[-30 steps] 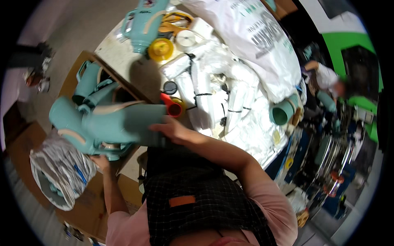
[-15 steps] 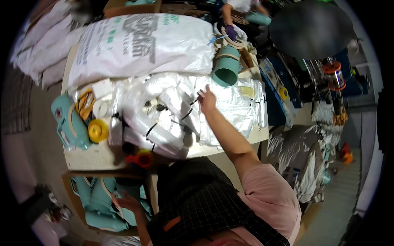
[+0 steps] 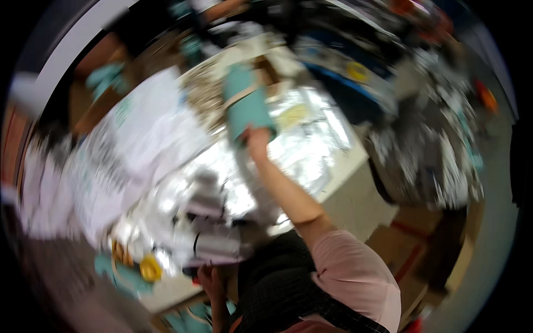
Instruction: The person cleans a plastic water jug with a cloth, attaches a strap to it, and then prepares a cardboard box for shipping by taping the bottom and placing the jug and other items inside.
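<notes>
My right hand [image 3: 257, 142] is closed on the near rim of a hollow teal cylinder [image 3: 246, 102] with a beige band around it. The cylinder lies on its side on the table [image 3: 343, 173], beside flat, shiny clear plastic bags [image 3: 308, 136]. At the table's front edge, my left hand [image 3: 209, 280] has its fingers stretched out and seems to hold nothing, though the picture is smeared. Closest to it are bundles of clear plastic bags [image 3: 219, 247] tied with black bands. Below it, teal pieces [image 3: 191, 317] sit in a box, partly cut off.
A large white woven sack [image 3: 133, 144] covers the table's left side. Near the front left corner lie a yellow tape roll [image 3: 150, 268] and a teal jug-shaped piece [image 3: 119, 275]. Cardboard boxes [image 3: 413, 244] stand right of me. At the far edge another person's arm [image 3: 222, 10] shows.
The view has turned, so the table now slants. My right hand has reached from the plastic bags to the teal cylinder and taken its rim. My left hand has come up out of the box.
</notes>
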The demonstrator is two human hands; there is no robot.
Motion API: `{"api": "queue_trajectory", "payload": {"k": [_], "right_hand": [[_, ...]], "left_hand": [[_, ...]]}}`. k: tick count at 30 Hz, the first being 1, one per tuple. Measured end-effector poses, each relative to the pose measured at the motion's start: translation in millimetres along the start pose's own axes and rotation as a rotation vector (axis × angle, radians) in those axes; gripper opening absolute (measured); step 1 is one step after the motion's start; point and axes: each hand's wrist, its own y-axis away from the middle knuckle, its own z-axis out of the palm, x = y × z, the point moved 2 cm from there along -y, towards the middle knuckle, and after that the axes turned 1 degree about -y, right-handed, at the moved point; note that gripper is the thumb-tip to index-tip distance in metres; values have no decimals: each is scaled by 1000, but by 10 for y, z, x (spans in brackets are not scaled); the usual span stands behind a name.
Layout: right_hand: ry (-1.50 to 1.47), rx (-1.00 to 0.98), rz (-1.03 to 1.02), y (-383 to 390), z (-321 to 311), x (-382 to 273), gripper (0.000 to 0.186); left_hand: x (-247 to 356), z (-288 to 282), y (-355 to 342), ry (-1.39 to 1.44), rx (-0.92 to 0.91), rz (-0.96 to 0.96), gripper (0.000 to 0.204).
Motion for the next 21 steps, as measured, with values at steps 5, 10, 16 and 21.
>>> {"api": "queue_trajectory", "payload": {"k": [5, 10, 16, 21], "right_hand": [[-971, 101, 599, 1155, -1844, -319, 26], [-808, 36, 781, 1715, -2771, -149, 34], [-802, -508, 701, 2419, -2159, -947, 36], [-981, -614, 845, 3119, -1896, -1749, 45]], "left_hand": [[532, 420, -368, 80, -156, 198, 52], [1189, 526, -613, 441, -96, 188, 64], [1261, -572, 196, 535, -156, 272, 34], [1030, -1316, 551, 996, 99, 78, 43]]}}
